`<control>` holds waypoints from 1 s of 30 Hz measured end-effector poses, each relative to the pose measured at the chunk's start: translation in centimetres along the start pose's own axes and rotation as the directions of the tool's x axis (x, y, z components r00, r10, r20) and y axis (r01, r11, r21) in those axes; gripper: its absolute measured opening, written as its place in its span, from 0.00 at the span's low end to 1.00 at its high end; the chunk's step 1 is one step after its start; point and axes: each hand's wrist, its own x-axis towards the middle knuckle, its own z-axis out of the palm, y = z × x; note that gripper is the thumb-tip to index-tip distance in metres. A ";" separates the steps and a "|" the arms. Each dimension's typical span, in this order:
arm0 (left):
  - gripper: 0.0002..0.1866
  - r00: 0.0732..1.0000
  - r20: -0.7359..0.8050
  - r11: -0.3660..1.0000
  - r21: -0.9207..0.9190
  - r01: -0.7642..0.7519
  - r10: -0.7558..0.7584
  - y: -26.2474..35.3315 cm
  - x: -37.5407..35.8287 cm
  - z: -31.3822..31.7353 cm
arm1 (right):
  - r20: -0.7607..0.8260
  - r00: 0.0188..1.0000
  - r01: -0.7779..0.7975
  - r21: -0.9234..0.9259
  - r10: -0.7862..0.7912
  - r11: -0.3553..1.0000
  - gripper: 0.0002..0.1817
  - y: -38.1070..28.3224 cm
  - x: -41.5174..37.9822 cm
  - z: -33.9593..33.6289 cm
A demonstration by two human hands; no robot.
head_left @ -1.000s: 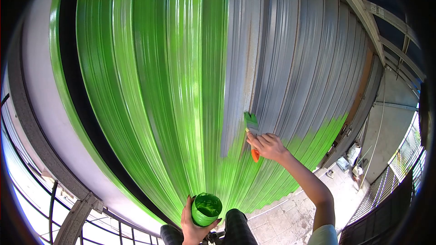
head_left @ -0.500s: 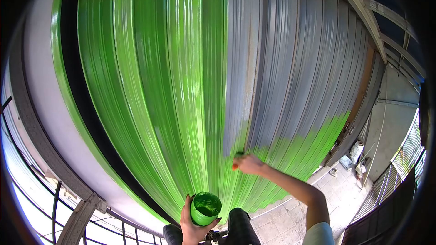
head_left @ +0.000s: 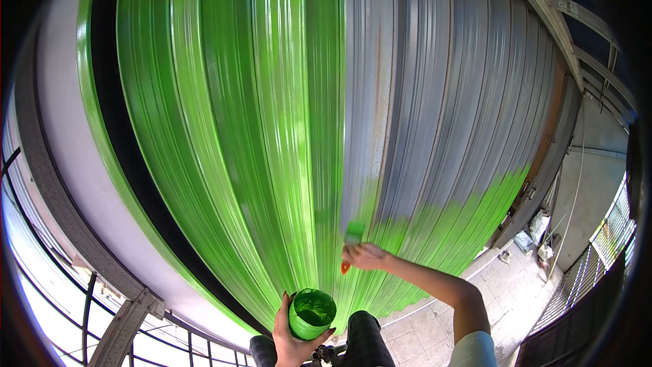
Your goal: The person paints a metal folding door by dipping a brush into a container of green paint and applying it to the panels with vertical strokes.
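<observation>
My left hand (head_left: 291,343) is wrapped round a paint pot (head_left: 309,329), its inside coated in green with paint at the bottom. The pot is tilted so its mouth faces me. Closed round a paintbrush (head_left: 354,234), my right hand (head_left: 367,256) holds it with the green bristles pointing up and the orange handle end below the fist. The bristles are at the corrugated metal panel (head_left: 421,95), over a strip that is grey above and green below. Green paint (head_left: 224,129) covers the panel's left side and its lower right band.
A black vertical strip (head_left: 112,61) and a pale wall (head_left: 61,81) lie to the left. My knees (head_left: 367,340) are below the panel. Tiled floor (head_left: 489,285) runs at lower right, with small objects (head_left: 540,228) by the wall. Metal bars (head_left: 88,312) stand at lower left.
My right hand has moved slightly down and left, and the brush now points upward with its bristles in full view. The pot and my left hand have shifted a little to the right in view.
</observation>
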 end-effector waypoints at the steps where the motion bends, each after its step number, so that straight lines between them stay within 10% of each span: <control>1: 0.57 1.000 -0.008 1.000 0.005 -0.004 0.004 0.0 -0.2 -0.1 | 0.018 1.000 0.012 0.048 -0.013 0.999 0.08 -1.7 -0.6 1.5; 6: 0.57 0.999 -0.032 0.998 0.062 -0.002 0.004 0.3 -0.2 -0.3 | 0.123 0.979 0.118 0.308 -0.162 0.944 0.10 -4.2 -0.6 2.5; 11: 0.56 1.000 -0.014 0.999 0.030 0.011 -0.010 0.1 -0.3 -0.2 | 0.282 0.955 -0.172 0.287 0.088 0.942 0.06 5.6 1.7 -1.5; 13: 0.56 1.000 -0.011 1.000 0.012 0.017 -0.016 -0.1 -0.4 -0.1 | 0.035 0.999 -0.028 0.164 0.022 0.986 0.07 8.7 2.6 -2.9; 19: 0.56 1.000 -0.011 1.000 0.021 0.017 -0.017 -0.3 -0.3 0.3 | -0.338 0.871 -0.287 0.239 0.357 0.928 0.09 13.1 5.6 -13.4; 22: 0.56 1.000 -0.029 1.000 0.015 0.007 -0.006 -0.3 0.0 0.4 | -0.350 0.635 -0.392 0.623 0.689 0.677 0.09 10.1 5.7 -14.7; 25: 0.56 1.000 -0.024 1.000 0.026 -0.006 0.006 -0.5 0.3 0.5 | 0.279 0.413 -0.261 0.948 0.867 -0.180 0.09 5.6 4.3 -13.6; 28: 0.56 1.000 -0.014 0.999 0.032 -0.003 0.003 -0.6 0.0 0.4 | 0.515 0.350 -0.096 0.851 0.783 -0.517 0.09 2.6 3.2 -11.6; 30: 0.56 0.999 -0.008 0.999 -0.011 0.034 -0.034 -0.9 0.0 0.6 | 0.455 0.386 -0.015 0.873 0.802 -0.488 0.10 0.2 2.8 -9.8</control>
